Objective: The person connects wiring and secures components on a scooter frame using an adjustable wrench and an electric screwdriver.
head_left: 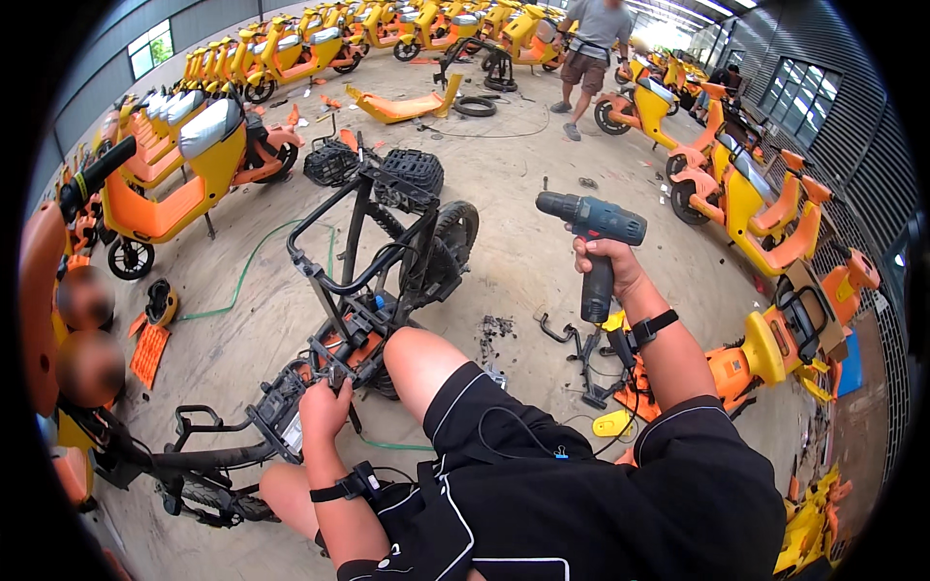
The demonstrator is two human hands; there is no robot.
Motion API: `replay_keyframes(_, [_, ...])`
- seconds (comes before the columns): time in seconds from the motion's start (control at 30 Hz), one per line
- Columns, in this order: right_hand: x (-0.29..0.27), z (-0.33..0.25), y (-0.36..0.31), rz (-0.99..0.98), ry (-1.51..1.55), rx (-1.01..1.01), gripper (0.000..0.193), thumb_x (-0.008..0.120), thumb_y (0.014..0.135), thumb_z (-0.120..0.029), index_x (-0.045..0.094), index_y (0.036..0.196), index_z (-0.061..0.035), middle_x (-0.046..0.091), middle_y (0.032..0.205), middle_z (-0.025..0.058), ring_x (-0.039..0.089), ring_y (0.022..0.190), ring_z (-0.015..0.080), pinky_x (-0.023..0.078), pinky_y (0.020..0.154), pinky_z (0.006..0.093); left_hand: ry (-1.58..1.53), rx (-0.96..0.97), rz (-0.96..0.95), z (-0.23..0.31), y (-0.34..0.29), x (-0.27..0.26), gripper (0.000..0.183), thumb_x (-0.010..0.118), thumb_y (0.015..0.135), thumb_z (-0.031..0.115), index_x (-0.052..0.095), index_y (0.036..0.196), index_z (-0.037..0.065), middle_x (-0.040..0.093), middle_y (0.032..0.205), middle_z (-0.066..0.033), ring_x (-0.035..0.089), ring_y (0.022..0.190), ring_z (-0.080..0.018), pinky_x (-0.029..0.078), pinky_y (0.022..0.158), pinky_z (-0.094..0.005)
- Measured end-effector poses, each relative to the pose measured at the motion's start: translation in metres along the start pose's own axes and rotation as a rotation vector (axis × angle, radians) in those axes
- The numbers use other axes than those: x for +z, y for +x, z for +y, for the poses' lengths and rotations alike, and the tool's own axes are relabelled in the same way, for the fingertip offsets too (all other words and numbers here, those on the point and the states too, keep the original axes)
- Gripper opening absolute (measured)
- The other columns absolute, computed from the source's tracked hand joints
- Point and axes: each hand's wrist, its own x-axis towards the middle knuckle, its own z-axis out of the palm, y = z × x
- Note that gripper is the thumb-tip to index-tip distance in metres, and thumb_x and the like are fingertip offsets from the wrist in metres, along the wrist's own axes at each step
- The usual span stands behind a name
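My right hand (605, 259) is raised and grips a dark blue cordless drill (593, 225) by its handle, its nose pointing left. My left hand (325, 405) rests on the stripped black scooter frame (358, 261) lying on the concrete floor, fingers closed on a part near its middle, beside an orange piece (341, 347). What the fingers pinch is too small to tell. My bare knee (417, 360) sits against the frame. The frame's rear wheel (453, 232) and black baskets (412, 172) lie beyond.
Yellow and orange scooters (184, 165) stand at left, right and in rows at the back. A person (591, 48) in a grey shirt walks at the far end. Loose black brackets (581, 353), yellow parts and debris lie right of my knee. A green hose (247, 266) runs across the floor.
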Motion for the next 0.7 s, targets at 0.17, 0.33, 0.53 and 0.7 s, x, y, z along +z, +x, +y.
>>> replay_keyframes(0.17, [0.025,-0.005,0.011,-0.049,0.012,-0.019,0.054,0.067,0.083,-0.015,0.054,0.132,0.0036,0.064,0.092,0.0068,0.06,0.065,0.0136,0.05,0.069,0.0314,-0.012,-0.013,0.013,-0.003,0.001,0.001,0.048,0.069,0.09,0.045,0.07,0.085,-0.004,0.07,0.083,-0.0273,0.068,0.082,-0.046,0.054,0.075,-0.0523])
replay_keyframes(0.33, [0.002,0.02,0.025,0.158,0.097,-0.085,0.054,0.067,0.085,-0.017,0.053,0.133,0.0035,0.067,0.106,0.0118,0.062,0.07,0.0144,0.055,0.075,0.0347,-0.018,-0.017,-0.006,-0.005,0.004,0.001,0.047,0.069,0.09,0.044,0.07,0.084,-0.003,0.07,0.083,-0.0264,0.069,0.082,-0.0452,0.055,0.075,-0.052])
replay_keyframes(0.53, [-0.067,0.126,0.036,0.693,0.688,0.083,0.042,0.063,0.092,-0.027,0.058,0.125,-0.0013,0.07,0.112,0.0124,0.069,0.09,0.0231,0.059,0.084,0.0402,-0.02,0.004,0.023,-0.003,0.008,0.005,0.045,0.07,0.089,0.043,0.072,0.085,-0.001,0.071,0.083,-0.0252,0.069,0.081,-0.0441,0.055,0.075,-0.0518])
replay_keyframes(0.7, [-0.121,0.181,0.024,1.187,0.553,0.515,0.023,0.063,0.092,-0.031,0.069,0.103,-0.0124,0.074,0.099,0.0054,0.071,0.091,0.0268,0.059,0.078,0.0524,-0.005,-0.013,0.004,-0.005,0.006,0.001,0.045,0.07,0.089,0.044,0.073,0.086,0.0,0.07,0.08,-0.025,0.069,0.08,-0.044,0.055,0.074,-0.052])
